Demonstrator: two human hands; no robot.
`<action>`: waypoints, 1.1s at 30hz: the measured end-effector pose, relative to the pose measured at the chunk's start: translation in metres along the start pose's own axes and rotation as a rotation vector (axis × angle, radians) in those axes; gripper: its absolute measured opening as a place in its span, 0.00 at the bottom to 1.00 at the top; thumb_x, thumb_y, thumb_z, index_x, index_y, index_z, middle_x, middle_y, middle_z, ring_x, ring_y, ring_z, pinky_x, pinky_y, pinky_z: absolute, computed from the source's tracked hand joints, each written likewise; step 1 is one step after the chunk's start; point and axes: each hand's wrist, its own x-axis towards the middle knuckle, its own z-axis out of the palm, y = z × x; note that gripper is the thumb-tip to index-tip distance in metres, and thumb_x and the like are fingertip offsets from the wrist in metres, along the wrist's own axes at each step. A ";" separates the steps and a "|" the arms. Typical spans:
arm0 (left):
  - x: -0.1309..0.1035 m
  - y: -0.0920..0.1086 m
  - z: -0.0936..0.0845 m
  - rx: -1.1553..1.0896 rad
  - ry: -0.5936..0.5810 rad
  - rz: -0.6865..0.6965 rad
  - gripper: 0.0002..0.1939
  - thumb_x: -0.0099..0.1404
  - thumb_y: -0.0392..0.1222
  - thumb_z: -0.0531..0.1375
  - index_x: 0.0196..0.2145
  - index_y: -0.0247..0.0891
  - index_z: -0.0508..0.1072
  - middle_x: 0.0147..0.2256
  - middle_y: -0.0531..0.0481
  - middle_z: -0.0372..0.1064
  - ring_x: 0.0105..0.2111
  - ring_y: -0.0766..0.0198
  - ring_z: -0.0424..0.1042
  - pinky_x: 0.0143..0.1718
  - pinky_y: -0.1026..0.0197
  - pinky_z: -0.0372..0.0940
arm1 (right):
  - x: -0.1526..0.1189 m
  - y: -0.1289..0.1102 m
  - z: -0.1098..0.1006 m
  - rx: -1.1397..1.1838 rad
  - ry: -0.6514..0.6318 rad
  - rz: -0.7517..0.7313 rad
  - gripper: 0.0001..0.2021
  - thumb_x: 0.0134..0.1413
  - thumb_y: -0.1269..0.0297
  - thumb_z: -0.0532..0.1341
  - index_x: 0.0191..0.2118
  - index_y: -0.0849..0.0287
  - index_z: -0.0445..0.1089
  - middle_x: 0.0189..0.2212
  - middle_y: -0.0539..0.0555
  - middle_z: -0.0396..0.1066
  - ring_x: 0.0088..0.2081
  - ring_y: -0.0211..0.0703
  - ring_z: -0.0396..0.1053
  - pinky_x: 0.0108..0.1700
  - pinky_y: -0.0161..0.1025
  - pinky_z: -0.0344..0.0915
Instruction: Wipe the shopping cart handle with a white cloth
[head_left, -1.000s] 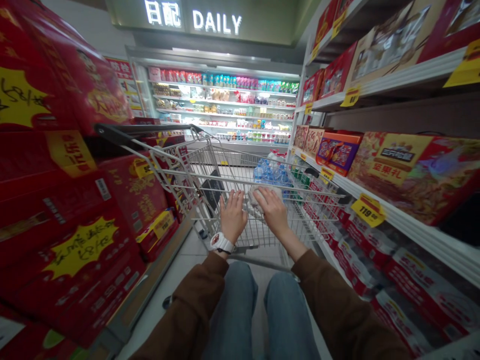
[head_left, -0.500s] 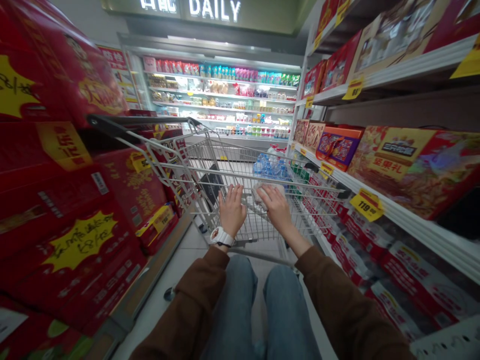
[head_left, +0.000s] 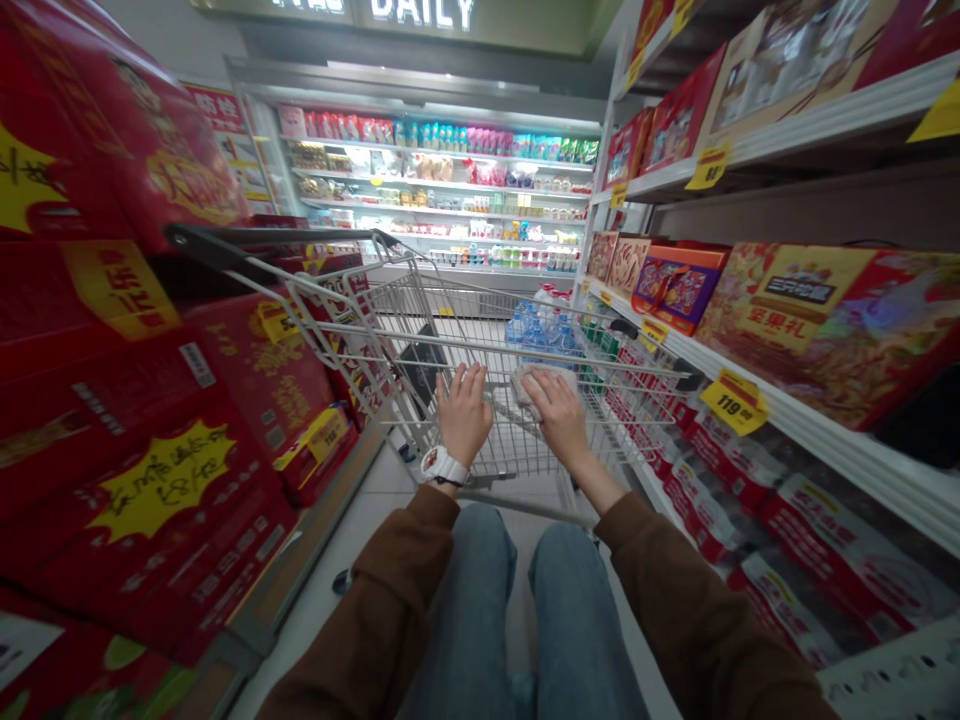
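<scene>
Head view: shopping cart (head_left: 487, 349) stands broadside, black handle (head_left: 281, 238) at its left end. Wire basket looks bare of goods; a dark panel (head_left: 418, 368) sits toward the handle end.

Right hand (head_left: 561, 415) at the cart's near side, just under the top rail. Fingers bent over a crumpled white cloth (head_left: 523, 390), closed on it loosely; cloth bunched between hand and wires, edges showing round the fingers. Firmness of hold: cannot tell.

Left hand (head_left: 465, 415) beside it, nearer the handle end, also before the cart's side. Fingers extended, a little parted, nothing seen in the grasp. Whether fingertips touch the wires: cannot tell. White watch (head_left: 444, 465) on that wrist. Brown sleeves both arms; jeans-clad knees (head_left: 480, 580) below and in front of the cart.

Left of the cart: stacked red boxes (head_left: 150, 400), yellow starburst signs. Right of it: white shelving with gift boxes (head_left: 817, 320), a tag (head_left: 735, 402) reading 119. Beyond it: large water bottles (head_left: 541, 335), then a lit refrigerated case (head_left: 450, 190).
</scene>
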 end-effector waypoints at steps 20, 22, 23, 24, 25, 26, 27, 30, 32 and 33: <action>0.000 0.003 -0.003 -0.005 0.005 -0.022 0.30 0.63 0.36 0.52 0.63 0.37 0.62 0.64 0.44 0.61 0.67 0.52 0.54 0.70 0.39 0.36 | -0.001 0.026 -0.017 0.040 -0.022 0.017 0.38 0.42 0.88 0.50 0.61 0.59 0.66 0.61 0.58 0.67 0.64 0.49 0.60 0.66 0.53 0.57; 0.000 0.002 -0.002 -0.011 0.008 -0.020 0.30 0.63 0.36 0.52 0.63 0.37 0.62 0.64 0.44 0.61 0.67 0.52 0.54 0.71 0.39 0.35 | -0.003 0.025 -0.013 0.045 -0.024 0.023 0.37 0.42 0.88 0.50 0.60 0.58 0.67 0.60 0.58 0.67 0.64 0.49 0.60 0.66 0.53 0.57; 0.000 0.002 -0.002 -0.014 0.007 -0.019 0.30 0.63 0.36 0.52 0.63 0.38 0.62 0.64 0.44 0.61 0.67 0.52 0.54 0.70 0.39 0.35 | -0.006 0.025 -0.011 0.048 -0.029 0.026 0.38 0.42 0.88 0.50 0.60 0.58 0.67 0.60 0.58 0.67 0.64 0.49 0.60 0.66 0.53 0.58; -0.001 0.002 -0.002 -0.016 0.004 -0.018 0.30 0.63 0.36 0.52 0.64 0.38 0.62 0.64 0.44 0.61 0.67 0.52 0.53 0.70 0.39 0.35 | -0.009 0.025 -0.010 0.048 -0.034 0.027 0.38 0.41 0.88 0.50 0.60 0.58 0.67 0.60 0.58 0.67 0.64 0.49 0.60 0.66 0.54 0.58; -0.002 0.002 -0.002 -0.017 0.003 -0.022 0.31 0.63 0.36 0.52 0.64 0.37 0.61 0.65 0.44 0.60 0.68 0.52 0.52 0.70 0.38 0.34 | -0.013 0.025 -0.009 0.047 -0.041 0.024 0.39 0.41 0.88 0.50 0.61 0.59 0.66 0.60 0.58 0.67 0.64 0.50 0.61 0.65 0.54 0.58; -0.004 0.004 -0.002 -0.016 0.004 -0.028 0.32 0.63 0.35 0.52 0.65 0.36 0.59 0.65 0.43 0.58 0.68 0.52 0.51 0.70 0.38 0.34 | -0.017 0.026 -0.009 0.045 -0.050 0.015 0.39 0.40 0.88 0.50 0.61 0.59 0.66 0.60 0.59 0.67 0.64 0.50 0.61 0.65 0.54 0.59; -0.005 0.008 -0.002 -0.014 0.004 -0.033 0.33 0.62 0.35 0.52 0.66 0.35 0.58 0.66 0.42 0.57 0.69 0.52 0.50 0.70 0.39 0.34 | -0.021 0.028 -0.010 0.043 -0.057 0.004 0.39 0.40 0.88 0.50 0.61 0.60 0.66 0.60 0.59 0.67 0.63 0.50 0.62 0.65 0.54 0.59; -0.010 0.026 0.001 -0.017 -0.031 0.011 0.35 0.62 0.35 0.51 0.67 0.33 0.55 0.68 0.41 0.52 0.70 0.52 0.46 0.70 0.39 0.34 | -0.027 0.035 -0.018 0.036 -0.045 -0.004 0.40 0.40 0.88 0.49 0.62 0.60 0.65 0.61 0.59 0.66 0.64 0.49 0.60 0.66 0.54 0.58; -0.009 0.042 0.005 -0.033 -0.080 0.089 0.34 0.63 0.35 0.51 0.67 0.34 0.56 0.68 0.43 0.52 0.70 0.53 0.46 0.70 0.39 0.34 | -0.023 0.041 -0.023 0.029 -0.017 0.011 0.40 0.40 0.88 0.49 0.62 0.58 0.64 0.62 0.58 0.65 0.66 0.49 0.58 0.66 0.54 0.56; -0.008 0.050 0.007 -0.044 -0.099 0.126 0.33 0.63 0.34 0.51 0.66 0.34 0.57 0.68 0.44 0.53 0.70 0.53 0.47 0.71 0.40 0.35 | -0.020 0.043 -0.024 0.026 -0.009 0.017 0.40 0.40 0.88 0.49 0.63 0.58 0.64 0.63 0.58 0.64 0.66 0.48 0.57 0.67 0.54 0.56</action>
